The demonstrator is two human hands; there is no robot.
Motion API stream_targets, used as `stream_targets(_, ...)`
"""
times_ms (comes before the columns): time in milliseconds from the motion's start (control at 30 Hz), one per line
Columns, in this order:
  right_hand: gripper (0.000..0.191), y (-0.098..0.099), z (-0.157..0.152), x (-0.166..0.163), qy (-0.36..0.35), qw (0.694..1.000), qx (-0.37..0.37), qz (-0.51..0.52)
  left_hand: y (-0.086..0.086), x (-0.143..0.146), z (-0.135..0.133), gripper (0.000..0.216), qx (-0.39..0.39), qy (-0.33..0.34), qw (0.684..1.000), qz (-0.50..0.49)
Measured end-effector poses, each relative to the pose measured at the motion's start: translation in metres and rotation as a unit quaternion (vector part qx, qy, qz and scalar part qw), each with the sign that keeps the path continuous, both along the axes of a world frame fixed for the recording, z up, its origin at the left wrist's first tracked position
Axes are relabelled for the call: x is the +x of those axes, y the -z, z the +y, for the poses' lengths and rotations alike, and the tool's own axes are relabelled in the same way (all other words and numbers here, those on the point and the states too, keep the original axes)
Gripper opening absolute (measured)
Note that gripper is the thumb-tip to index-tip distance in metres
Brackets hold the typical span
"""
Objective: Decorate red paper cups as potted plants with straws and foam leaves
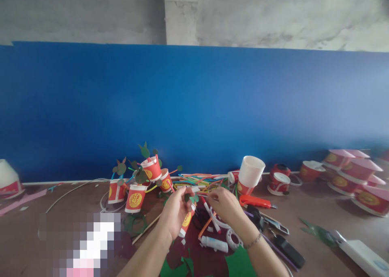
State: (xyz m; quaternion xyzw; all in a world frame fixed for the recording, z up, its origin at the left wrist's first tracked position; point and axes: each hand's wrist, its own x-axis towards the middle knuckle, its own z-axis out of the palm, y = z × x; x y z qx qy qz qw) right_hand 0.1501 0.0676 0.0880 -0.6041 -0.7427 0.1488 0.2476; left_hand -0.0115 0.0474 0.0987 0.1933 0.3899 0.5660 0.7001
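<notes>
My left hand (175,213) is closed round a small red paper cup piece with a yellow emblem (186,222), held tilted over the table. A thin stem with dark green paper leaves (191,197) sticks up by its fingertips. My right hand (224,204) pinches near the top of that stem, fingers pressed together. A bracelet sits on the right wrist. Below the hands lie a white glue tube (214,244), a tape roll (233,239) and green paper scraps (240,264).
Red cup crafts with green leaves (142,179) stand behind my left hand. Coloured straws (197,180), a white cup stack (249,174), an orange utility knife (257,202) and red bowls (355,175) line the blue wall. A black object (288,250) lies at right.
</notes>
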Motion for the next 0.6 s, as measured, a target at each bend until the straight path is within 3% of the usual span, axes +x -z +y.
stream_targets(100,0.031,-0.012,-0.003,-0.007,-0.034,0.971,-0.003,0.237,-0.001,0.002,-0.002,0.017,0.006,0.003,1.0,0.023)
stream_targets(200,0.025,-0.018,-0.007,-0.011,-0.067,0.943,-0.038,0.323,0.001,0.005,-0.004,0.018,0.03,0.02,0.998,0.044)
stream_targets(300,0.017,-0.018,-0.011,-0.013,-0.084,0.952,-0.01,0.295,0.003,0.007,-0.006,0.02,0.062,0.02,0.996,0.064)
stream_targets(400,0.013,-0.018,-0.016,-0.016,-0.093,0.966,0.109,0.213,0.004,0.008,-0.008,0.023,0.073,0.007,0.994,0.082)
stream_targets(500,0.012,-0.022,-0.026,-0.021,-0.104,0.96,0.24,0.103,0.001,0.006,-0.007,0.019,0.037,-0.013,0.997,0.061)
stream_targets(600,0.014,-0.026,-0.035,-0.026,-0.147,0.95,0.268,0.064,-0.004,0.0,-0.005,0.021,-0.005,0.011,0.999,0.03)
